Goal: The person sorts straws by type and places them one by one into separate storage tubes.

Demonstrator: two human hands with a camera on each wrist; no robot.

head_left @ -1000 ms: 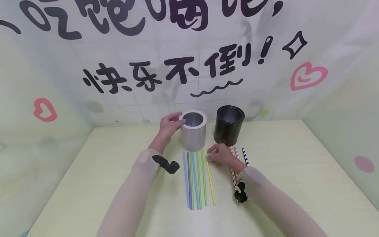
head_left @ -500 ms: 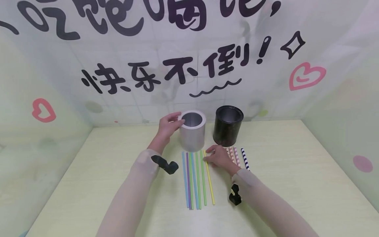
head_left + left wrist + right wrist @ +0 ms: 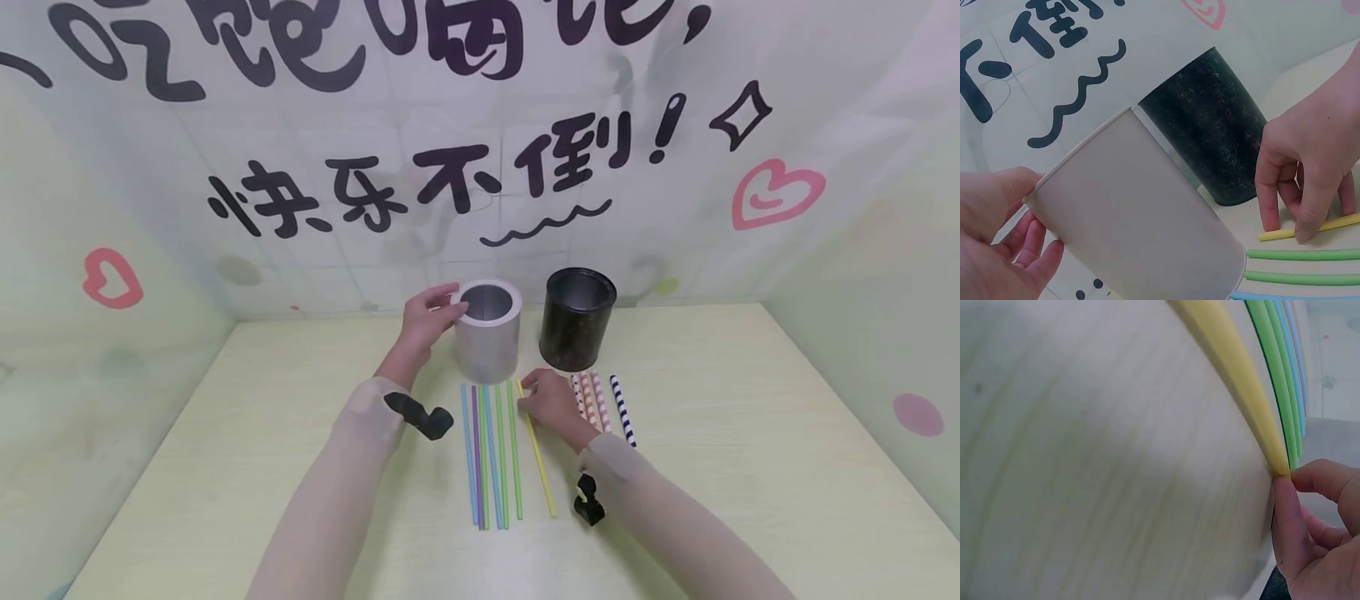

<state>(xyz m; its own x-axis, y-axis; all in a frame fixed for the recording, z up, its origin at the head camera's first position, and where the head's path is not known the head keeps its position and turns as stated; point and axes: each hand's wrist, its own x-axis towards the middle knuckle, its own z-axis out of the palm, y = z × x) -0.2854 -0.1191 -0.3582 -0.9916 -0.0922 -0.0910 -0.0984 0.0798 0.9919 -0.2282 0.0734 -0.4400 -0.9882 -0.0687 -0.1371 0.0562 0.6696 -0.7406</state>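
Observation:
My left hand (image 3: 427, 323) holds the silver-white can (image 3: 487, 354) at its left rim, thumb at the top and fingers along the side. In the left wrist view the can's pale wall (image 3: 1135, 206) fills the middle. Near its upper end, my right hand (image 3: 557, 403) pinches a yellow straw (image 3: 542, 467) between thumb and fingers. The right wrist view shows that straw (image 3: 1235, 369) running away from the pinch over the table. Left of it lie several plain straws, among them a green straw (image 3: 516, 467), a purple straw (image 3: 478, 467) and a blue straw (image 3: 468, 458).
A black can (image 3: 576, 333) stands upright right of the silver-white one. Several patterned straws lie under and beside my right wrist, including a navy-striped straw (image 3: 622, 410). Behind the table (image 3: 300, 400) hangs a printed backdrop (image 3: 375, 267) with dark lettering.
My right hand has moved slightly and now pinches the yellow straw, whose lower end has swung right, away from the green one. The left hand stays at the can's rim.

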